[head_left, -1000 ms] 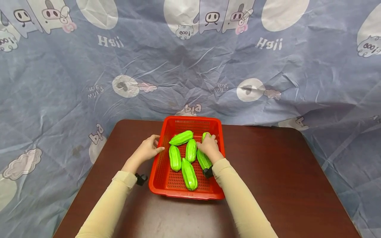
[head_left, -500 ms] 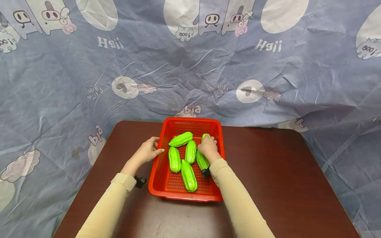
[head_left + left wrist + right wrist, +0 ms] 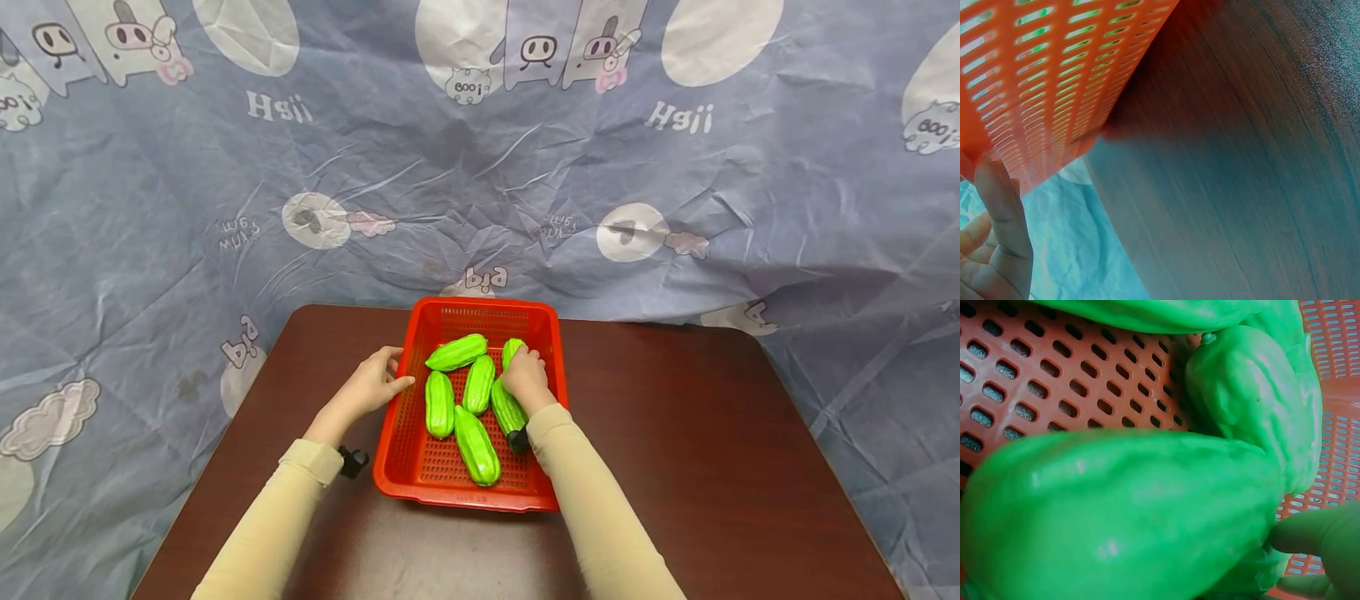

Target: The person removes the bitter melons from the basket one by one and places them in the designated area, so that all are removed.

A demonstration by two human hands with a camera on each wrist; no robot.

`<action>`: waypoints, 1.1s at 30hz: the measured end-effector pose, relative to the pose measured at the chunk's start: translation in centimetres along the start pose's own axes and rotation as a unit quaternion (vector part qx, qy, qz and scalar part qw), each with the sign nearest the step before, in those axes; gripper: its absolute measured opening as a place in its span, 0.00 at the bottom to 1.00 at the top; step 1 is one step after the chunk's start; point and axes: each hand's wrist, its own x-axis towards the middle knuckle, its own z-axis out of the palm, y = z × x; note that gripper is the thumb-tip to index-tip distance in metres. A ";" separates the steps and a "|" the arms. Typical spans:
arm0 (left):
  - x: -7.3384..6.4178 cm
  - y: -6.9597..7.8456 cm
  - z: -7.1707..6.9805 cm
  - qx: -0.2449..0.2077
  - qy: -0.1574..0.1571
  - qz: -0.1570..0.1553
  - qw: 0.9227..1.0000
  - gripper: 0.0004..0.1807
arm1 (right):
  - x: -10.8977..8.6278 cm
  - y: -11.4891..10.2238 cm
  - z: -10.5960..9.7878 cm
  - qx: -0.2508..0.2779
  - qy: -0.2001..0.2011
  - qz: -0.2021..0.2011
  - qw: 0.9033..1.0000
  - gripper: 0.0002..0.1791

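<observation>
Two cream sleeves [image 3: 615,512] reach in over the brown wooden table [image 3: 690,467], whose top spreads wider right of the red perforated basket [image 3: 465,498] than left. All the ridged green gourds lie inside it. The front gourd [image 3: 478,450] leaves a strip of slotted floor before the near wall; its tip ends just beside the left gourd [image 3: 439,405] and middle gourd [image 3: 479,385]. The near right gourd [image 3: 507,403] slants under the right wrist. The left hand [image 3: 367,385], thumb and fingers wide apart, touches the left rim. The right hand [image 3: 527,379] holds the far right gourd [image 3: 512,350], near the right wall. Beyond the far left gourd [image 3: 456,352], slotted wall rises close to the table's back edge and the printed blue curtain [image 3: 450,175].
</observation>
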 end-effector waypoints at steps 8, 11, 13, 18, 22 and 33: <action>0.2 -0.1 0.1 -0.007 -0.002 -0.004 1.000 0.35 | 0.1 0.2 0.2 0.013 0.028 -0.013 0.999 0.37; 0.2 0.0 0.1 -0.010 -0.004 -0.004 1.000 0.35 | 0.2 0.3 0.3 0.011 0.044 -0.018 0.999 0.37; 0.2 0.0 0.1 -0.010 -0.004 -0.006 1.000 0.35 | 0.2 0.3 0.4 0.010 0.053 -0.023 0.998 0.37; 0.0 0.1 0.1 -0.002 -0.001 -0.004 1.000 0.35 | 0.0 0.2 0.6 0.029 0.067 -0.029 0.997 0.36; -0.2 0.2 0.2 -0.002 -0.001 -0.003 1.000 0.35 | -0.2 0.2 0.3 0.069 0.084 -0.032 0.994 0.37; 0.0 -0.1 0.3 0.006 0.006 0.004 1.000 0.34 | -0.7 -0.1 -1.9 0.175 0.120 -0.031 0.977 0.38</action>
